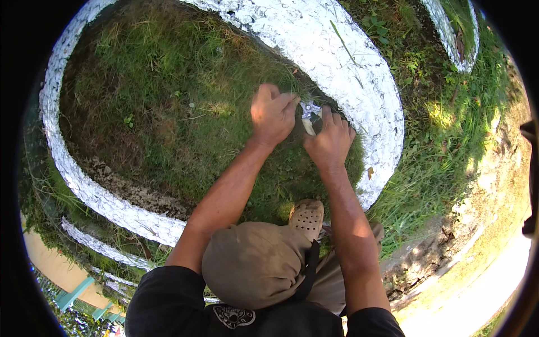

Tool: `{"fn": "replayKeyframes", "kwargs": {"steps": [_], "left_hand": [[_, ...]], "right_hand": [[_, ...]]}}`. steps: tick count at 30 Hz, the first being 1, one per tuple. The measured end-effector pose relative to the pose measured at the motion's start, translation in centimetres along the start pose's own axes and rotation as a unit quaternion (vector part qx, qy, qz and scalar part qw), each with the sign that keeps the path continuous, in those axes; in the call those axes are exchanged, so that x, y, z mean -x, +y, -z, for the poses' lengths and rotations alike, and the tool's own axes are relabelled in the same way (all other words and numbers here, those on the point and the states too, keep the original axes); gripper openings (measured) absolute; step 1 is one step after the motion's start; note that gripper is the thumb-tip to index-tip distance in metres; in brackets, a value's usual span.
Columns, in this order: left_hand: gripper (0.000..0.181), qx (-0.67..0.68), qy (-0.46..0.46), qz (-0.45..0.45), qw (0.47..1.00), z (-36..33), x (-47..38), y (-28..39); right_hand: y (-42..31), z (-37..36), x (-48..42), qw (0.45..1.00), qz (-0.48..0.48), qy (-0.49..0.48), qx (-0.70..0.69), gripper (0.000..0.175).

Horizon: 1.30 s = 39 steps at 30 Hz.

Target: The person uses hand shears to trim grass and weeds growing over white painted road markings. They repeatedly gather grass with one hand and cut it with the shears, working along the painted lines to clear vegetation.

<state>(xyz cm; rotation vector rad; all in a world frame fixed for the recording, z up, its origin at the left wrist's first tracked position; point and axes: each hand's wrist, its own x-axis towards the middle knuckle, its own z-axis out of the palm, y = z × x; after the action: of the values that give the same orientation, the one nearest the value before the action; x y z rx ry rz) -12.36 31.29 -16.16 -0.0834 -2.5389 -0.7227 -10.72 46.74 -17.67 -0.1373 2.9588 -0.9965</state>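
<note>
My right hand (332, 139) is wrapped around a pair of pruning shears (310, 108) with pale handles and a visible coil spring. Their metal head points away from me, and the handles are spread apart. Just left of the shears' head, my left hand (273, 113) pinches thumb and fingers together at some grass blades (300, 87); the blades between the fingertips are partly hidden. Both hands are low over the grass, along the dark seam where the turf meets a white-painted raised border (374, 109).
The white border curves around a grass bed (177, 105). Cut grass strands (344, 44) and a dry leaf (370, 173) lie on it. My bent knee (257, 265) and a tan perforated clog (308, 219) are below my hands. Weeds (421, 185) and bare ground (476, 274) lie to the right.
</note>
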Motion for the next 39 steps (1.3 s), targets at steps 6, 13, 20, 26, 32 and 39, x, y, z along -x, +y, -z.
{"fn": "replayKeyframes", "kwargs": {"steps": [6,13,20,26,32,39], "left_hand": [[0.011,0.032,0.0,0.02,0.999,0.0,-0.1,0.5],[0.016,0.015,0.0,-0.056,0.998,0.0,-0.1,0.3],[0.016,0.05,0.055,0.042,0.996,1.1,0.6,-0.2],[0.019,0.046,0.072,0.044,0.995,1.6,1.0,-0.8],[0.022,0.027,0.079,0.057,0.995,2.0,0.4,-1.6],[0.051,0.009,0.03,0.117,0.993,1.8,-1.5,-0.4]], "right_hand": [[-2.6,-2.1,-0.4,0.998,-0.022,0.051,-0.002,0.055],[-0.4,-2.9,-1.7,0.991,-0.029,-0.107,-0.072,0.051],[-0.8,0.4,0.7,0.997,-0.024,-0.059,0.045,0.071],[-2.6,-1.5,-1.5,0.999,-0.009,0.015,0.04,0.072],[-3.6,-2.4,-5.0,0.996,-0.003,-0.08,-0.033,0.049],[-1.4,-0.6,-1.8,0.993,0.088,-0.08,0.002,0.057]]}}
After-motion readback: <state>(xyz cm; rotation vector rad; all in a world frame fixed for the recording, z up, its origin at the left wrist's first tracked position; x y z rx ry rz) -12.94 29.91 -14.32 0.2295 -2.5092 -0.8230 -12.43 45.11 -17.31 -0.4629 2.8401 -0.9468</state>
